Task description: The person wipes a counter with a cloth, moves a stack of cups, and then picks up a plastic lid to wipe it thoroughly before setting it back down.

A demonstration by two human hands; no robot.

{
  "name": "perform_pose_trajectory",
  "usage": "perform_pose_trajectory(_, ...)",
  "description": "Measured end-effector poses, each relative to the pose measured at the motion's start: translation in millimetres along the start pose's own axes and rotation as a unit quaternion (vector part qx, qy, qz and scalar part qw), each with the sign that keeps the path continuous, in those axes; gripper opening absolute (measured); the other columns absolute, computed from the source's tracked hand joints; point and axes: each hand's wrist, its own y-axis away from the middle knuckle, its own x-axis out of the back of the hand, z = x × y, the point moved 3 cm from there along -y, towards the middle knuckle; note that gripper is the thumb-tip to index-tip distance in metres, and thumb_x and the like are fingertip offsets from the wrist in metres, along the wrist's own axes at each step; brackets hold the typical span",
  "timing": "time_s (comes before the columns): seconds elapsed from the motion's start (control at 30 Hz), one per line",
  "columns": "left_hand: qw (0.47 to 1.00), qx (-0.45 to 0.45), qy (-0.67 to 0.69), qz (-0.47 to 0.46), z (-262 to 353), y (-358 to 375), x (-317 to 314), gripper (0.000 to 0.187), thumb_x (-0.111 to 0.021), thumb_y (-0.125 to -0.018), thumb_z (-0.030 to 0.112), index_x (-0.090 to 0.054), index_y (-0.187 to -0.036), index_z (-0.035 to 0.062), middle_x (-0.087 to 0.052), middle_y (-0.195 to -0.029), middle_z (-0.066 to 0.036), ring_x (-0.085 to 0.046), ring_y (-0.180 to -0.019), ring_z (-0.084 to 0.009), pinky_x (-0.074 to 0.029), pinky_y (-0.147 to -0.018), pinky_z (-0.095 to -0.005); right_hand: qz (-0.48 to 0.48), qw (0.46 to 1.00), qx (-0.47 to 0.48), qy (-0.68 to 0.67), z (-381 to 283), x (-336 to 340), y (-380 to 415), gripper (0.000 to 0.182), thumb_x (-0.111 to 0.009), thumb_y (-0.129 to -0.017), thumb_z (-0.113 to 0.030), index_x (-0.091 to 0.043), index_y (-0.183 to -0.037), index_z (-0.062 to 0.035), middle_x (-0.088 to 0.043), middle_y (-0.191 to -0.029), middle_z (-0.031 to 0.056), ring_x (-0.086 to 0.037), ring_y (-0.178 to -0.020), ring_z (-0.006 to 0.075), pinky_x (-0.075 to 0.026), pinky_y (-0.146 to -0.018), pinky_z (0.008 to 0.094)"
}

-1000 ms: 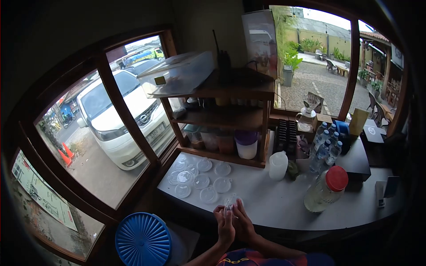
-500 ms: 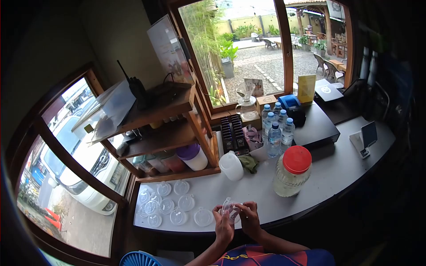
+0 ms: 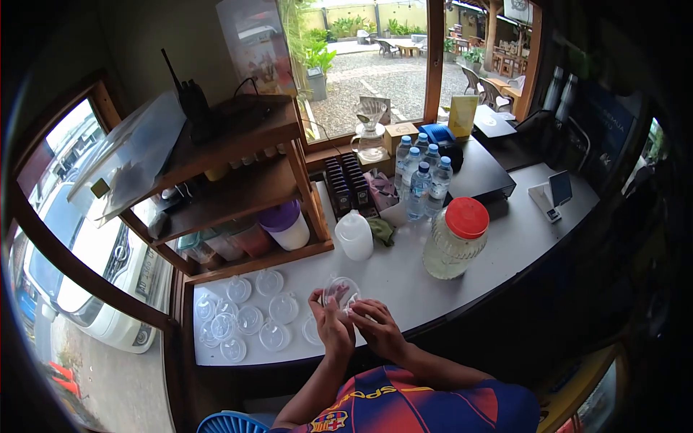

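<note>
Both hands (image 3: pixel 354 325) grip one clear lid (image 3: pixel 341 292) — red-capped jar (image 3: pixel 453 239) holds pale liquid.

A red-lidded jar (image 3: pixel 455 240) stands mid-counter (image 3: pixel 505 238), water bottles (image 3: pixel 421 180) behind it toward the back edge, a wooden shelf (image 3: pixel 238 180) at the left.

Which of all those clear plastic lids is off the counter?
The clear lid held up between the left hand and right hand; the other lids lie flat on the white counter.
</note>
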Motion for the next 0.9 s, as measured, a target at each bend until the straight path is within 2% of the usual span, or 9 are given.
perform_pose_trajectory(0.07,0.998,-0.002,0.068,-0.019,11,-10,6,0.032,-0.048,-0.105,0.016,-0.033,-0.133,0.0124,-0.059,-0.121,-0.016,-0.06,-0.114,-0.0283,-0.051,-0.096,-0.0433,-0.002,0.999,-0.037,-0.003,4,-4,-5,0.036,-0.067,-0.086,0.002,-0.067,-0.122,-0.0044,-0.064,-0.127,0.014,-0.059,-0.121,0.0326,-0.045,-0.104,0.042)
perform_pose_trajectory(0.2,0.996,0.009,0.083,-0.035,29,-16,26,0.03,-0.052,-0.104,0.019,-0.038,-0.131,0.0137,-0.06,-0.121,-0.014,-0.061,-0.111,-0.0273,-0.053,-0.093,-0.0439,0.028,0.974,-0.193,-0.112,16,-3,-21,0.029,-0.06,-0.095,0.001,-0.066,-0.123,-0.0008,-0.065,-0.124,0.0152,-0.063,-0.115,0.0273,-0.051,-0.095,0.0346)
perform_pose_trajectory(0.27,0.996,0.007,0.081,-0.042,36,-19,36,0.029,-0.053,-0.104,0.021,-0.041,-0.129,0.0138,-0.061,-0.12,-0.013,-0.062,-0.11,-0.026,-0.053,-0.092,-0.043,0.117,0.896,-0.314,-0.291,22,-4,-23,0.026,-0.053,-0.101,-0.002,-0.064,-0.124,0.0022,-0.065,-0.126,0.0121,-0.063,-0.114,0.0198,-0.05,-0.096,0.0321)
perform_pose_trajectory(0.33,0.995,-0.009,0.087,-0.047,42,-20,37,0.028,-0.053,-0.104,0.021,-0.041,-0.129,0.0132,-0.061,-0.118,-0.012,-0.063,-0.108,-0.0246,-0.054,-0.09,-0.0416,0.165,0.924,-0.256,-0.229,8,1,-35,0.026,-0.055,-0.099,-0.002,-0.066,-0.123,0.002,-0.066,-0.123,0.0148,-0.063,-0.113,0.0173,-0.049,-0.097,0.03)
perform_pose_trajectory(0.43,0.993,-0.041,0.094,-0.064,44,-17,38,0.028,-0.053,-0.105,0.02,-0.041,-0.129,0.0118,-0.061,-0.114,-0.011,-0.063,-0.106,-0.0224,-0.054,-0.09,-0.0384,0.101,0.977,-0.168,-0.088,-21,-10,-52,0.027,-0.056,-0.097,0.001,-0.067,-0.121,0.0007,-0.066,-0.125,0.0183,-0.064,-0.117,0.0256,-0.049,-0.1,0.0346)
perform_pose_trajectory(0.47,0.991,-0.055,0.097,-0.074,43,-16,36,0.028,-0.053,-0.105,0.019,-0.041,-0.129,0.0112,-0.06,-0.113,-0.01,-0.063,-0.105,-0.0216,-0.054,-0.091,-0.0371,0.042,0.988,-0.132,-0.071,-29,-18,-51,0.03,-0.06,-0.092,0.004,-0.069,-0.12,-0.0013,-0.059,-0.135,0.0205,-0.056,-0.129,0.0356,-0.046,-0.105,0.0401)
perform_pose_trajectory(0.57,0.993,-0.078,0.09,-0.022,47,-16,37,0.031,-0.053,-0.105,0.018,-0.039,-0.131,0.0098,-0.06,-0.109,-0.009,-0.063,-0.101,-0.0196,-0.052,-0.093,-0.0333,-0.021,0.999,-0.048,0.014,-41,-49,-31,0.041,-0.067,-0.085,0.004,-0.069,-0.125,-0.0077,-0.039,-0.152,0.0218,-0.036,-0.143,0.0431,-0.04,-0.112,0.0466)
perform_pose_trajectory(0.8,0.992,-0.092,0.058,-0.057,56,-17,36,0.038,-0.055,-0.103,0.013,-0.035,-0.135,0.0091,-0.058,-0.104,-0.007,-0.066,-0.098,-0.021,-0.057,-0.088,-0.0387,0.069,0.994,-0.089,0.013,-23,-32,-46,0.037,-0.066,-0.086,0.009,-0.071,-0.118,-0.0074,-0.048,-0.135,0.0213,-0.055,-0.123,0.0388,-0.048,-0.099,0.0417)
perform_pose_trajectory(0.9,0.997,-0.051,0.038,-0.046,46,-13,31,0.038,-0.055,-0.103,0.012,-0.034,-0.135,0.0082,-0.056,-0.104,-0.006,-0.066,-0.099,-0.0198,-0.057,-0.091,-0.0387,0.046,0.996,-0.073,0.021,-28,-33,-51,0.037,-0.068,-0.087,0.004,-0.07,-0.121,-0.0102,-0.045,-0.138,0.0212,-0.05,-0.127,0.0384,-0.043,-0.105,0.0442)
